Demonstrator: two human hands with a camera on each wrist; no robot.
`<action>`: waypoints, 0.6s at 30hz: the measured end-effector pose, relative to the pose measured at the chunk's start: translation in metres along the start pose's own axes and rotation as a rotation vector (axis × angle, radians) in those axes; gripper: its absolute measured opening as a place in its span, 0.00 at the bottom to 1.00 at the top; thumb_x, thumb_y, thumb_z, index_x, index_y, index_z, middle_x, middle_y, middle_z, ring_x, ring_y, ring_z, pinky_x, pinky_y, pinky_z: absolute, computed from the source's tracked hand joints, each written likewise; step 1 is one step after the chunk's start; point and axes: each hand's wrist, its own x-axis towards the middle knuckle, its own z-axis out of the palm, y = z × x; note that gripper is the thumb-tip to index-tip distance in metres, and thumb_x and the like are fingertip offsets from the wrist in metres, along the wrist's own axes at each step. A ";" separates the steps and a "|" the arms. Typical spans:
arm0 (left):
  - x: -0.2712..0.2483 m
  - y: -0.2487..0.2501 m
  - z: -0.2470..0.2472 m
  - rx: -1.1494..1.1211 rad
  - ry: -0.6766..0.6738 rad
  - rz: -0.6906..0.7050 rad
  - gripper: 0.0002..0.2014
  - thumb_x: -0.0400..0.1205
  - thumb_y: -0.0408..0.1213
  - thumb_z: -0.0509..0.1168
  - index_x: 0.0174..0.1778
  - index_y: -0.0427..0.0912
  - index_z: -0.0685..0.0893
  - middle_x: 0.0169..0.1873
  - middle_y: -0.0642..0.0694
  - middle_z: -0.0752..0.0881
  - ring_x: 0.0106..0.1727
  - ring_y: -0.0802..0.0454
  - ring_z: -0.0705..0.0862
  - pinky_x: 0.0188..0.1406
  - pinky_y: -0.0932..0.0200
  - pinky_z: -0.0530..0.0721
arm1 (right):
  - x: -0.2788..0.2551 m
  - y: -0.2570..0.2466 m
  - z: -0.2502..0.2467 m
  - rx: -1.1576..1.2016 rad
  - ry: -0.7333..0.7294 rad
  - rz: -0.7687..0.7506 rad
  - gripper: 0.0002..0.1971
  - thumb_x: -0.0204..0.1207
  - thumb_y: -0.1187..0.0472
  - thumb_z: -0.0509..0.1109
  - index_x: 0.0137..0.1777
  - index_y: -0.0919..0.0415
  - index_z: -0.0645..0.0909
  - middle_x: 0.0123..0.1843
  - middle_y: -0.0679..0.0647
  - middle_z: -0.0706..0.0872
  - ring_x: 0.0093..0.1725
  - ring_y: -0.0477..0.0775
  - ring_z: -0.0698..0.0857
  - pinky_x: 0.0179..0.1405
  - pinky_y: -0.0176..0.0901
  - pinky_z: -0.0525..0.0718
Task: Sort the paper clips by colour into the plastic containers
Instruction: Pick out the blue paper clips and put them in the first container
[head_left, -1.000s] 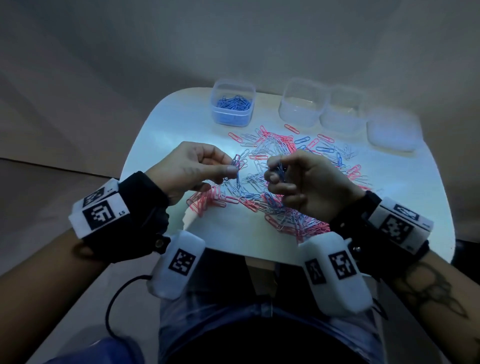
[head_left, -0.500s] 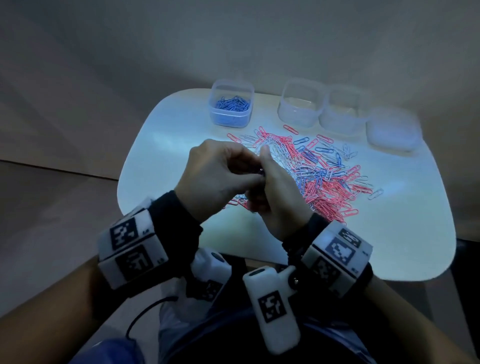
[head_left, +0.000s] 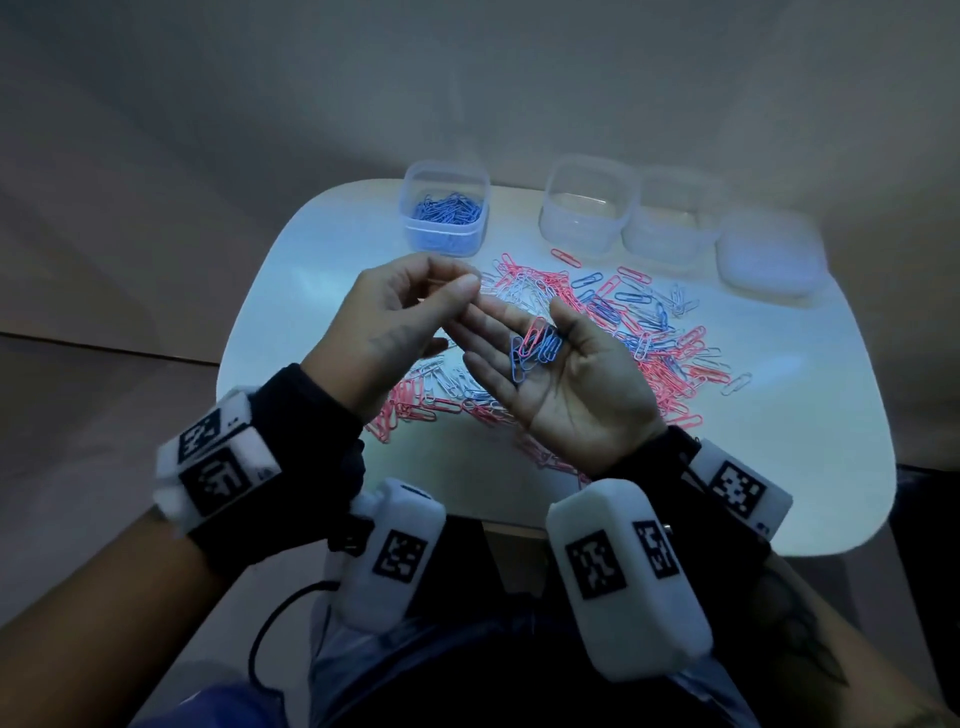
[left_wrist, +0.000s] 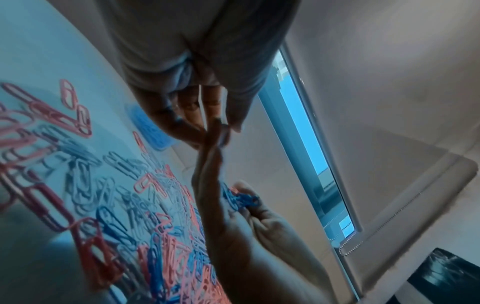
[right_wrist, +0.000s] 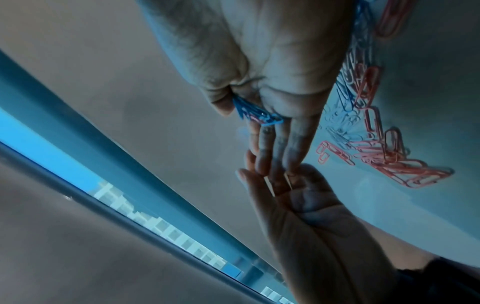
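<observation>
My right hand is turned palm up over the pile with its fingers straight. A small bunch of blue paper clips with one pink clip among them lies in the palm; the same bunch sits by the thumb crease in the right wrist view. My left hand hovers just to the left, fingers loosely bent, touching the right fingertips; I see nothing in it. Mixed pink, blue and white clips cover the white table. The blue-clip container stands at the back left.
Two open, clear containers hold no clips, and a closed white one completes the row along the back edge. The table's near edge runs just behind my wrists. A window strip shows in the wrist views.
A second ago each hand pinched clips; half a second ago the hands were pressed together. Now the right hand has turned palm up and spread, showing the clips, and the left has drawn slightly up-left.
</observation>
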 end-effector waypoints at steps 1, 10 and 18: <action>-0.001 0.000 -0.001 0.070 0.033 0.076 0.01 0.77 0.38 0.69 0.42 0.48 0.83 0.35 0.51 0.84 0.33 0.64 0.80 0.32 0.74 0.78 | 0.000 0.000 0.000 0.017 -0.009 0.006 0.27 0.74 0.49 0.57 0.53 0.73 0.84 0.52 0.66 0.88 0.49 0.60 0.90 0.49 0.47 0.87; 0.004 0.014 0.013 0.667 -0.065 0.324 0.10 0.70 0.44 0.75 0.47 0.51 0.89 0.44 0.50 0.74 0.54 0.54 0.72 0.47 0.68 0.70 | -0.002 0.002 0.001 0.145 -0.058 -0.016 0.29 0.73 0.49 0.57 0.52 0.79 0.82 0.50 0.69 0.86 0.44 0.59 0.90 0.51 0.49 0.87; 0.016 0.020 0.001 0.139 -0.133 0.036 0.07 0.74 0.30 0.72 0.32 0.44 0.83 0.28 0.50 0.83 0.30 0.65 0.80 0.35 0.73 0.78 | -0.006 -0.001 -0.008 0.048 -0.010 -0.037 0.29 0.70 0.48 0.56 0.48 0.76 0.85 0.49 0.68 0.88 0.46 0.62 0.90 0.48 0.48 0.87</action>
